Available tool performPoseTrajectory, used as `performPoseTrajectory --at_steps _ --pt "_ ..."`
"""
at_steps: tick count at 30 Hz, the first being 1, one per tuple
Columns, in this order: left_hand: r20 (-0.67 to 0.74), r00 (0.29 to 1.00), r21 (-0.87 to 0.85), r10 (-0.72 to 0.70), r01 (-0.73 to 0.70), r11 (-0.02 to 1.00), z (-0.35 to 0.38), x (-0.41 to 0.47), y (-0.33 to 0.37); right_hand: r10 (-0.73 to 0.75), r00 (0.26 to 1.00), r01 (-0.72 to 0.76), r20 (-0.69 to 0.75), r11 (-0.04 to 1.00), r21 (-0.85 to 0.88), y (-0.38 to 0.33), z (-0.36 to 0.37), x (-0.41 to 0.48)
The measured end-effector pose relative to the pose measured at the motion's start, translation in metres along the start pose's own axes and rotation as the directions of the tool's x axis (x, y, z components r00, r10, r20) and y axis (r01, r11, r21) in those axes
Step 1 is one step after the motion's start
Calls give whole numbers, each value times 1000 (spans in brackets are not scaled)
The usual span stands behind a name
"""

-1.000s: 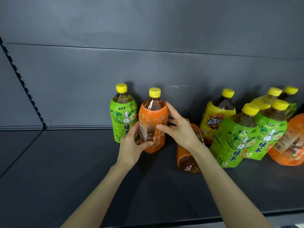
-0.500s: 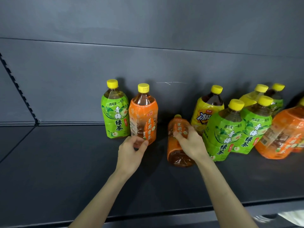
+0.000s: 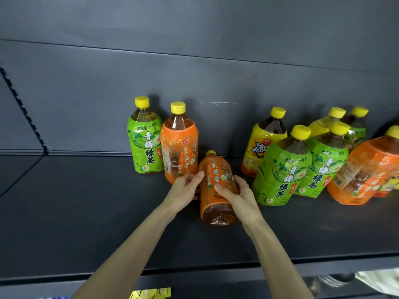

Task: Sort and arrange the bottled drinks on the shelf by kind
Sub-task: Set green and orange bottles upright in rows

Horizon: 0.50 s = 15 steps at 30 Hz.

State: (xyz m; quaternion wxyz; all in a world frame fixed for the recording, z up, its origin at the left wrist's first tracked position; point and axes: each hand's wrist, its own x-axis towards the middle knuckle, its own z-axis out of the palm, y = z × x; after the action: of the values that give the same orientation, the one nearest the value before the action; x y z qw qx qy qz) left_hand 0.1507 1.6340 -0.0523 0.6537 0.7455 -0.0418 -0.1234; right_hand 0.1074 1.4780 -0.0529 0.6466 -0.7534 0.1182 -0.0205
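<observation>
Both grips are now clamped on the tipped orange bottle [image 3: 216, 190]. The right hand [image 3: 236, 196] wraps its right side. The left hand [image 3: 183, 188], a moment ago at the upright orange bottle [image 3: 179, 143], has crossed to hold its left side. The tipped one points cap-backward, low on the shelf [image 3: 86, 212], touching its upright twin. Standing it there would likely start an orange group.
</observation>
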Motion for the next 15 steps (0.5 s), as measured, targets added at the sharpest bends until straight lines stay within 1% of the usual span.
performPoseTrajectory --at_steps 2,6,10,12,15 --pt "28 1000 7 -9 9 1000 5 1 5 13 999 -14 29 1000 18 3 0 -2" --pt "11 999 86 51 -52 995 8 4 11 -52 997 47 60 995 88 9 -5 -6" --pt "26 989 70 146 -147 987 3 0 22 -207 972 189 114 970 150 11 -13 -8" --pt "4 977 45 215 -214 976 -1 -2 27 -285 949 265 136 953 148 10 -16 -6" --pt "-46 953 44 300 -298 953 -5 -6 30 -358 921 344 154 932 112 8 -18 -1"
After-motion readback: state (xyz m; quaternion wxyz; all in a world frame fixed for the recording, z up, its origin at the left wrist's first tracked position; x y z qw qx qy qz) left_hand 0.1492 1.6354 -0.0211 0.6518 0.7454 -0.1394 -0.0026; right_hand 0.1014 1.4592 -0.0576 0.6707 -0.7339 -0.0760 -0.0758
